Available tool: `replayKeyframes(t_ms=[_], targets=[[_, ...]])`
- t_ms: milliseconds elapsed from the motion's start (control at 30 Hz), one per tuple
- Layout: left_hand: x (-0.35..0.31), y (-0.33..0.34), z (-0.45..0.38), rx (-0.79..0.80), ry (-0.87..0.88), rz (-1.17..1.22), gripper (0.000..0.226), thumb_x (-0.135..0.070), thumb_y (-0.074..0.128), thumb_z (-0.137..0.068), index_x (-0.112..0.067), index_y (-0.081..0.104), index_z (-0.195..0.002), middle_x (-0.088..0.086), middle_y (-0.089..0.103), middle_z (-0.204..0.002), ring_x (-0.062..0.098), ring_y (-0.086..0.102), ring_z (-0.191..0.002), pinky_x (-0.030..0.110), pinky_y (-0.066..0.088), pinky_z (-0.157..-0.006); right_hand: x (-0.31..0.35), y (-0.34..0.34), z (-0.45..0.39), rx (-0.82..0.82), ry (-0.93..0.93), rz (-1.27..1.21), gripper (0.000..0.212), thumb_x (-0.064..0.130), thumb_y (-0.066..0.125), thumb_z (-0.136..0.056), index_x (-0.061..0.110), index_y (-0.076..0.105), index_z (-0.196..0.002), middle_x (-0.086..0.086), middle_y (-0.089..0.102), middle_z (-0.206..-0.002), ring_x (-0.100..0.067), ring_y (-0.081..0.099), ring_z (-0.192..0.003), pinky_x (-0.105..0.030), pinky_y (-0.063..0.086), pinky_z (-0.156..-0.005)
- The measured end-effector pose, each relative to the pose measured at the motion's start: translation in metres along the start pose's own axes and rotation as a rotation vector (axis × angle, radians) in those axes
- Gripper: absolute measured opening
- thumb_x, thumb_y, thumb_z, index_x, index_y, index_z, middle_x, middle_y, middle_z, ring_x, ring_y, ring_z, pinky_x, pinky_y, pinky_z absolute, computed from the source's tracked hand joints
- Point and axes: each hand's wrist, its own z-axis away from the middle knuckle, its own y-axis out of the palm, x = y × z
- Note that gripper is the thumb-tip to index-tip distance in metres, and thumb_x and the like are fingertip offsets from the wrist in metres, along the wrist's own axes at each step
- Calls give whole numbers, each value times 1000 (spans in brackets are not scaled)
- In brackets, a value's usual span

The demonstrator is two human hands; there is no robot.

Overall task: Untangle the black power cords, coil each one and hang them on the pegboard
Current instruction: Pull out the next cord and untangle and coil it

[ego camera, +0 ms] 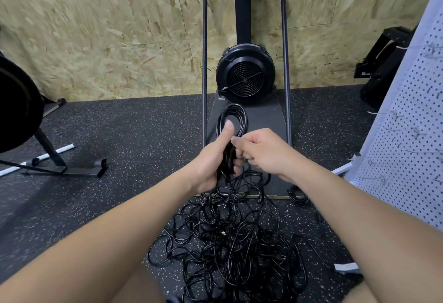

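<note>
Tangled black power cords heap on the floor below two outstretched forearms.

Above the heap, the left hand grips a coiled cord upright, thumb raised along its loop, while the right hand pinches a strand at the coil's waist. Speckled rubber flooring runs to a chipboard wall. A black fan machine stands ahead, and the white pegboard leans at the right.

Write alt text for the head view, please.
The left hand grips a coil of black cord while the right hand pinches the cord beside it. A tangled pile lies on the floor below, with a white pegboard at the right.
</note>
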Motion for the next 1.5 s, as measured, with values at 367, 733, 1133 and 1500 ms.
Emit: replayKeyframes(t_ms=[367, 733, 1133, 1500], targets=[[6, -9, -6, 99, 62, 129, 30, 12, 57, -85, -4, 61, -110, 5, 56, -91, 11, 42, -67, 20, 37, -57, -16, -15, -9, -49, 79, -157, 46, 54, 71, -102, 9, 82, -105, 0, 82, -99, -14, 75, -89, -36, 57, -96], [-6, -21, -7, -162, 202, 242, 33, 19, 55, -82, -14, 53, -80, 4, 54, -85, 15, 43, -63, 24, 37, -56, -39, -9, -13, -13, 268, -151, 15, 10, 86, -94, 12, 78, -106, -13, 84, -101, -24, 82, -94, -40, 59, -101], [-2, -19, -6, 86, 239, -180, 29, -3, 80, -96, -4, 60, -116, 3, 52, -92, 16, 50, -81, 30, 48, -76, 33, -21, 3, -261, -67, -272, 15, 9, 68, -107, -1, 77, -99, -11, 80, -82, -21, 76, -68, -33, 63, -61], [4, 2, 3, 229, -20, 7, 39, -45, 59, -111, -10, 63, -129, 8, 67, -107, 19, 63, -91, 25, 54, -73, 29, -15, 7, -665, -376, 324, 18, 32, 71, -101, 27, 64, -85, 12, 67, -85, -16, 63, -91, -44, 55, -79]])
